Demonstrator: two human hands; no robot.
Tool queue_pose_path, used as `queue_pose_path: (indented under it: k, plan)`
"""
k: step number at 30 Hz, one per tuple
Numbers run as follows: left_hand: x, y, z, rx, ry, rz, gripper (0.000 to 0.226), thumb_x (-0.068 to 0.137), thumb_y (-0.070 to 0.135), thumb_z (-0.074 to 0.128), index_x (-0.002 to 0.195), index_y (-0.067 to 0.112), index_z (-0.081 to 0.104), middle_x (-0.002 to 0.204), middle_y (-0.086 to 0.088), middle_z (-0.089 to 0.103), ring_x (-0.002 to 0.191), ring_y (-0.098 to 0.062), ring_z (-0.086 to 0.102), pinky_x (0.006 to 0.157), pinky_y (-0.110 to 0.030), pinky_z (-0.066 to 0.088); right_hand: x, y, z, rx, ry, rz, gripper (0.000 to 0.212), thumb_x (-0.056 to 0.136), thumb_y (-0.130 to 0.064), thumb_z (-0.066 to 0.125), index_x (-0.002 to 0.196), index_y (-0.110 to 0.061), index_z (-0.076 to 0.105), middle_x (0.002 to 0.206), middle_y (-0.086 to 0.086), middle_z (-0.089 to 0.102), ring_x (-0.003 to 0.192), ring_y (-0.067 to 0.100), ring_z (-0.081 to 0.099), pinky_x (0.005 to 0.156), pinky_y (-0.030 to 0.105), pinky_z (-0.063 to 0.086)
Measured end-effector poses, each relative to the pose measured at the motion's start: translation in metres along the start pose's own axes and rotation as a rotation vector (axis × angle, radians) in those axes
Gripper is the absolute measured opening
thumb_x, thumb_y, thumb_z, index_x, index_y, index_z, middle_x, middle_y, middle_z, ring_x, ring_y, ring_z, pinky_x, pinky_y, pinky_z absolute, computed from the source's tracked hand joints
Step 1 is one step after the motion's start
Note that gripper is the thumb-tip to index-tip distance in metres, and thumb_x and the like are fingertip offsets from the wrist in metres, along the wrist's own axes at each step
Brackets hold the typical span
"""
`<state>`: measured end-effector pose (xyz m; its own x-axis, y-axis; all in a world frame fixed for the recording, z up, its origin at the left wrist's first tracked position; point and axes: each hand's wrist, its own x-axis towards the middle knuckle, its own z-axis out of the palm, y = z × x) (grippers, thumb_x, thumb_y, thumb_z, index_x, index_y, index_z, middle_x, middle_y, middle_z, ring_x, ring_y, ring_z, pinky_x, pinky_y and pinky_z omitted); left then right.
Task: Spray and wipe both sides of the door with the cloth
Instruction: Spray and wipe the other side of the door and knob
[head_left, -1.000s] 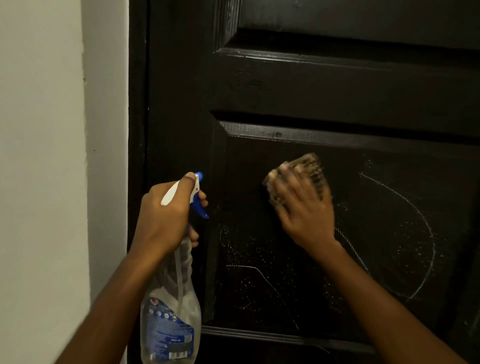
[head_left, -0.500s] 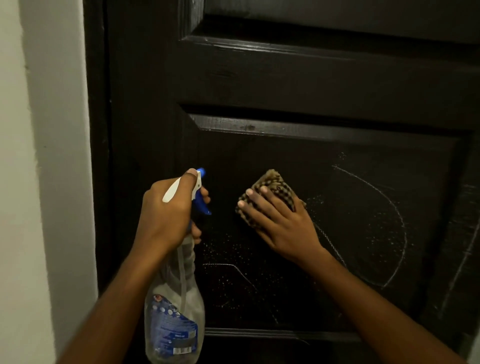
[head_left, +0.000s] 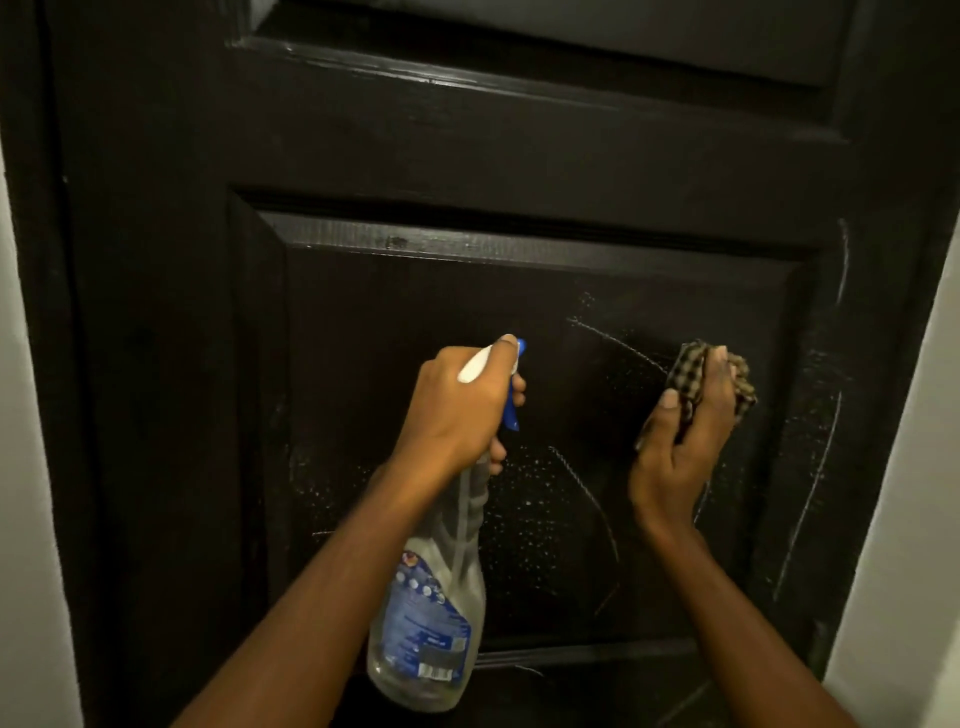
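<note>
A dark brown panelled door (head_left: 467, 156) fills the view. White spray droplets and curved wipe streaks mark its lower recessed panel (head_left: 395, 322). My left hand (head_left: 462, 410) grips the neck of a clear spray bottle (head_left: 426, 623) with a blue label and blue trigger, nozzle pointing at the panel. My right hand (head_left: 680, 447) holds a bunched checkered cloth (head_left: 691, 374) against the right part of the same panel.
Pale wall strips show at the left edge (head_left: 21, 519) and the right edge (head_left: 909, 519) of the door. A raised moulding (head_left: 519, 239) borders the panel's top, and another panel sits above.
My right hand has swept the cloth from the panel's left-middle over to its right side. The view has shifted so the door sits more centred. The bottle stays held up.
</note>
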<state>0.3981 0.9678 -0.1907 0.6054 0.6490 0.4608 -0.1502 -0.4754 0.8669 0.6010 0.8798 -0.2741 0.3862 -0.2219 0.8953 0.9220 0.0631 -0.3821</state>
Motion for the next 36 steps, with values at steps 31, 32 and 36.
queue_pose_path:
  k: [31,32,36]
  plan:
    - [-0.001,-0.011,0.014,-0.026,0.105,0.036,0.048,0.102,0.047,0.041,0.084,0.012,0.069,0.079,-0.006,0.072,0.041,-0.018,0.056,0.043,-0.028,0.048,0.047,0.022,0.029,-0.523,-0.38,-0.521,0.064,0.1,-0.041,0.043,0.159,-0.028,0.022,0.166,0.0,0.017,0.155,0.02,0.01,0.114,0.057,0.022]
    - [-0.001,-0.011,0.016,-0.019,0.097,0.039,0.048,0.102,0.047,0.041,0.083,0.012,0.069,0.079,-0.006,0.072,0.041,-0.019,0.057,0.043,-0.028,0.048,0.049,0.033,0.019,-0.535,-0.484,-0.723,0.064,0.099,-0.041,0.045,0.158,-0.029,0.024,0.165,-0.001,0.02,0.155,0.02,0.013,0.112,0.055,0.026]
    - [0.001,-0.01,0.03,-0.011,0.045,0.06,0.049,0.101,0.048,0.041,0.083,0.012,0.069,0.079,-0.005,0.073,0.041,-0.019,0.058,0.044,-0.029,0.049,0.086,0.074,-0.018,-0.567,-0.502,-0.823,0.064,0.096,-0.039,0.047,0.157,-0.029,0.029,0.163,0.002,0.03,0.152,0.023,0.023,0.113,0.053,0.03]
